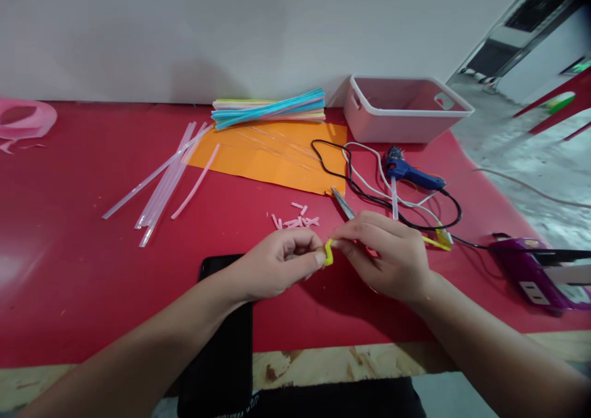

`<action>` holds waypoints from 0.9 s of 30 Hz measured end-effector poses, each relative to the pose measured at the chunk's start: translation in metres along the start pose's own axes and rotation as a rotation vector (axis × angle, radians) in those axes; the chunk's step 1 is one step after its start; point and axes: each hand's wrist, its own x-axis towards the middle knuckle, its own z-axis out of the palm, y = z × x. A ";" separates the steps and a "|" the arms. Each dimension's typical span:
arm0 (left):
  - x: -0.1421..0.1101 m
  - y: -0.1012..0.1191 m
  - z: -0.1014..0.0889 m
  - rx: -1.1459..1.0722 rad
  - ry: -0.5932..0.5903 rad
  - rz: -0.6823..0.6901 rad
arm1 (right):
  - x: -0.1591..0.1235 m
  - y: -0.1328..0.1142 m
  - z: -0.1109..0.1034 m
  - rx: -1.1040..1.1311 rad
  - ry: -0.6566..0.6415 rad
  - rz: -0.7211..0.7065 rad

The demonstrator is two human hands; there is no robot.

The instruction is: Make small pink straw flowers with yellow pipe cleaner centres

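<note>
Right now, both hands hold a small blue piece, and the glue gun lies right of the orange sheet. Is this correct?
No: the head view shows that the small piece in the left hand and right hand is yellow. The glue gun does lie right of the orange sheet.

a glue gun (410,173) marks this craft workspace.

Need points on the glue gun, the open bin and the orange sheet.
Glue gun (418,176): head view, on its blue handle.
Open bin (397,126): head view, on its front wall.
Orange sheet (272,170): head view, on its bare lower part.
</note>
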 end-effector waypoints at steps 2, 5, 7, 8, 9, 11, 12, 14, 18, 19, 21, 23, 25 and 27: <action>0.001 0.000 0.001 0.115 0.053 -0.018 | -0.001 -0.001 0.003 -0.050 0.008 -0.008; 0.004 -0.002 0.002 0.124 0.167 -0.054 | -0.001 -0.004 0.006 -0.071 -0.009 -0.043; 0.006 -0.002 0.003 0.000 0.220 -0.067 | -0.001 -0.007 0.006 -0.063 -0.018 -0.061; 0.007 -0.002 0.002 -0.087 0.238 -0.065 | -0.001 -0.008 0.005 -0.058 -0.014 -0.057; 0.007 -0.002 0.002 -0.175 0.250 -0.059 | -0.001 -0.009 0.004 -0.053 -0.005 -0.044; 0.008 0.000 0.001 -0.322 0.253 -0.037 | 0.000 -0.011 0.002 -0.043 0.025 -0.002; 0.008 0.001 0.001 -0.373 0.243 -0.025 | 0.001 -0.011 0.001 -0.033 0.039 0.019; 0.007 0.002 0.000 -0.433 0.209 -0.004 | 0.001 -0.012 0.000 -0.002 0.045 0.041; 0.004 0.002 0.000 -0.449 0.132 0.026 | 0.002 -0.009 0.000 0.068 -0.002 0.013; 0.003 0.001 0.000 -0.432 0.101 0.031 | 0.002 -0.008 0.000 0.084 -0.012 0.001; 0.002 -0.001 -0.002 -0.360 0.019 0.035 | 0.002 -0.004 0.001 0.114 -0.040 -0.021; 0.000 -0.001 -0.003 -0.238 -0.044 0.033 | 0.002 -0.001 0.002 0.131 -0.055 -0.040; -0.001 -0.001 -0.004 -0.093 -0.062 0.025 | 0.001 0.001 0.002 0.113 -0.051 -0.050; -0.002 -0.001 -0.003 0.044 -0.035 0.026 | 0.001 0.001 0.002 0.065 -0.044 -0.044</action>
